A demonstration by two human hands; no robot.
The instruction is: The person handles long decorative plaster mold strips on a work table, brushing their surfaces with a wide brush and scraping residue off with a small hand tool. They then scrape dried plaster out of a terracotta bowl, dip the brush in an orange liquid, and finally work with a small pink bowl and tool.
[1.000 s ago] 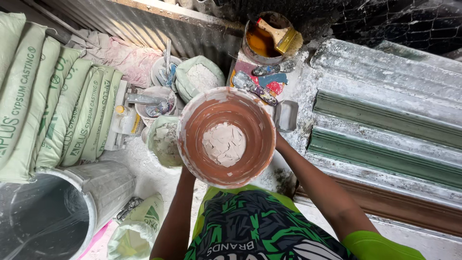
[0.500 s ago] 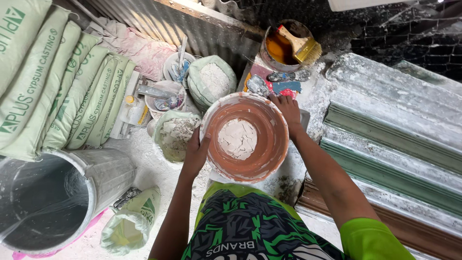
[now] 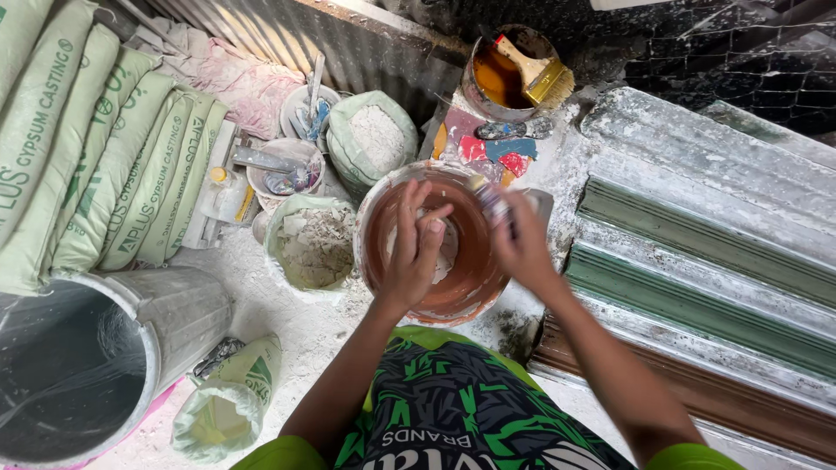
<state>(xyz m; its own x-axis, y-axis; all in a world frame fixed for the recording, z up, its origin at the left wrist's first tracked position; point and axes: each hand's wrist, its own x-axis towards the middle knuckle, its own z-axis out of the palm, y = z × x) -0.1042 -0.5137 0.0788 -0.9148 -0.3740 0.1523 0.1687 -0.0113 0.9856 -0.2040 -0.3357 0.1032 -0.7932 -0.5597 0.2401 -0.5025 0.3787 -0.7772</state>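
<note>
A reddish-brown plastic bowl (image 3: 455,303) smeared with white sits on the powdery floor in front of my knees, with a lump of white plaster powder (image 3: 449,254) at its bottom. My left hand (image 3: 416,248) reaches down into the bowl, fingers spread over the powder and touching it. At the bowl's right rim, my right hand (image 3: 524,251) is blurred and closed around a small tool (image 3: 490,198) whose tip points up and left. I cannot tell what kind of tool it is.
Pale green sacks (image 3: 104,148) are stacked at the left, above a grey metal drum (image 3: 165,322). Two open bags of white powder (image 3: 312,248) (image 3: 376,139), small bowls with tools (image 3: 283,170) and a tin with a brush (image 3: 514,74) ring the bowl. Green moulded strips (image 3: 697,261) lie to the right.
Both hands let go of the bowl's rim after setting it down. The left hand went inside onto the powder, and the right hand now grips a small tool.
</note>
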